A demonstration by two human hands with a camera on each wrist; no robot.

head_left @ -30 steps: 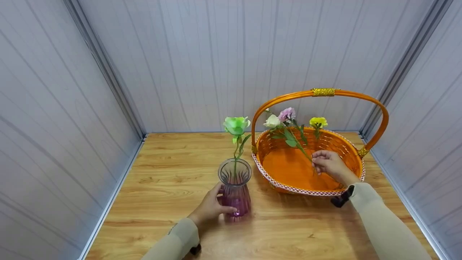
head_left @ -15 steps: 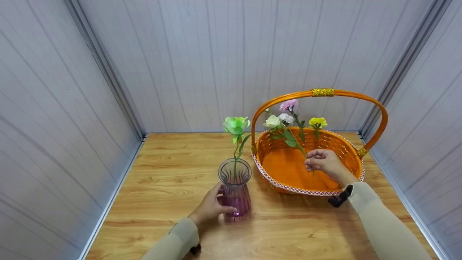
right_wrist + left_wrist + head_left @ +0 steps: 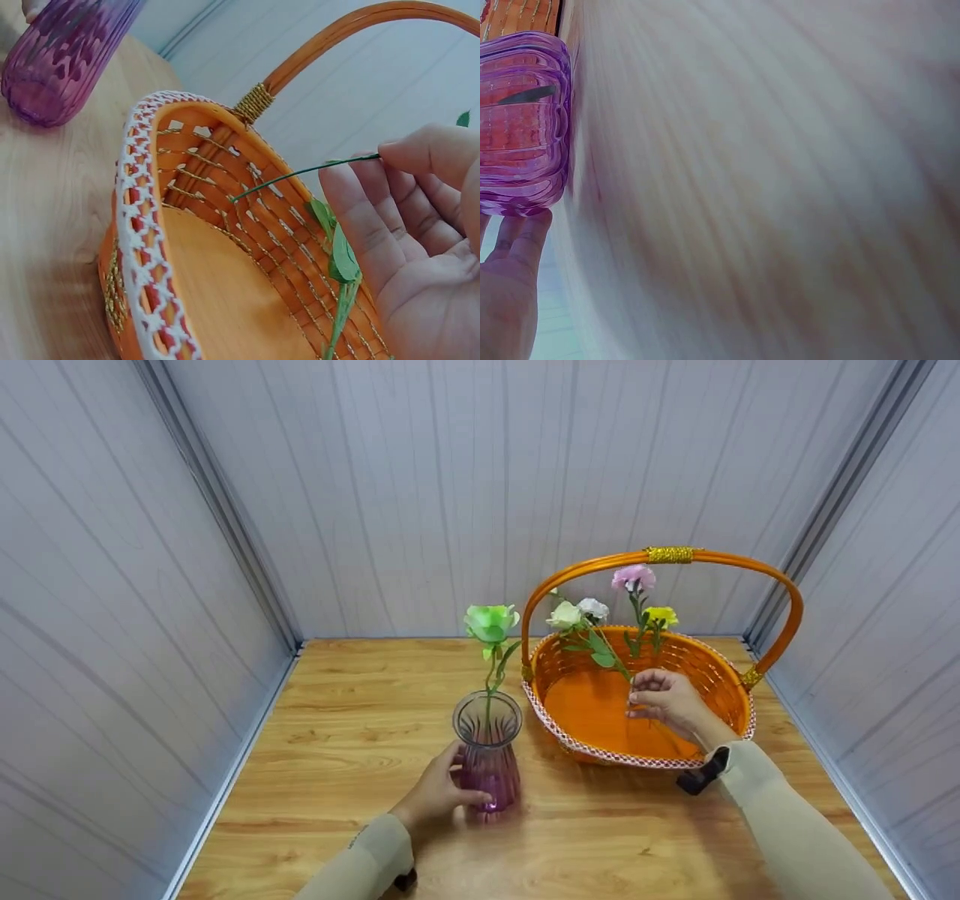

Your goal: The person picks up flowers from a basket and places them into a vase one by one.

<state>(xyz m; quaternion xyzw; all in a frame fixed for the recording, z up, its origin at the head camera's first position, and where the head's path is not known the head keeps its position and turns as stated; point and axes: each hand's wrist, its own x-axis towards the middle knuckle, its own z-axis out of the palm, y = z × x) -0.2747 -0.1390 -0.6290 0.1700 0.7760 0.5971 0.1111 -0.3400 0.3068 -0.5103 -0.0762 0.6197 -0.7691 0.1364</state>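
A ribbed glass vase, purple toward its base, stands upright on the table with a green artificial rose in it. My left hand holds the vase low on its left side, thumb in front. Over the orange basket, my right hand pinches a thin green stem between thumb and fingers. That stem appears to belong to the pink carnation, raised above the others. A cream rose, a white carnation and a yellow flower lean at the basket's back rim.
The basket's tall arched handle rises over the flowers and my right hand. Pale panel walls enclose the wooden table at the back and both sides.
The pink carnation has risen away from the white one and swung right, beside the yellow flower. My right hand has shifted slightly left. My left hand and the vase have stayed put.
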